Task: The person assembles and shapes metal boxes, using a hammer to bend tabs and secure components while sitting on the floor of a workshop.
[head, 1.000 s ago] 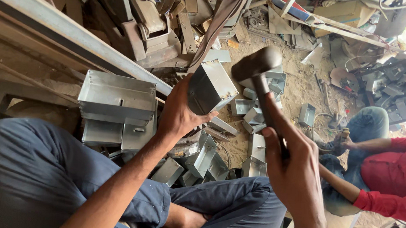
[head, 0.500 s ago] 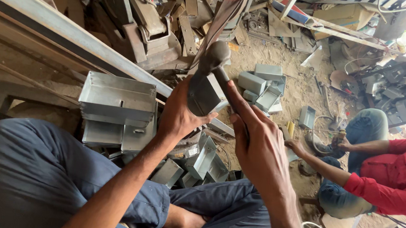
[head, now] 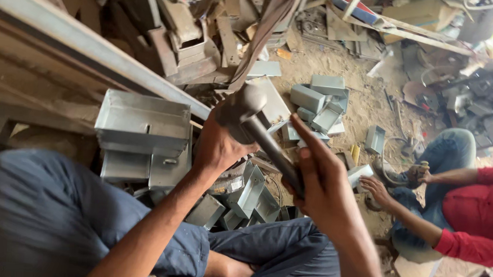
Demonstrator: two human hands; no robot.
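Here the right hand [head: 325,185] is wrapped around the dark handle of a hammer [head: 258,130], fingers closed on the lower end of the shaft. The hammer's long axis runs on a slant, from the right hand at lower right up toward the upper left, where its rounded head sits near the middle of the view. The head lies right at the left hand [head: 218,148], on or just above the piece that hand holds; whether it touches cannot be told.

The left hand is clamped on a small metal box piece [head: 268,103] of folded grey sheet, mostly hidden behind the hammer head and the fingers, with one pale flat face showing to the right of the head. Both hands are held above the person's lap, over legs in blue trousers [head: 85,220].

Below the hands, on the floor between the knees, lies a heap of small open sheet-metal boxes [head: 249,197]. To the left stands a stack of larger folded trays [head: 143,124], beside a long steel beam [head: 83,40] running on a diagonal. Beyond, more grey boxes [head: 319,100] lie scattered on the sandy ground among scrap. At the right a second person in a red sleeve [head: 475,223] and jeans sits working, one hand [head: 376,190] low near the ground.
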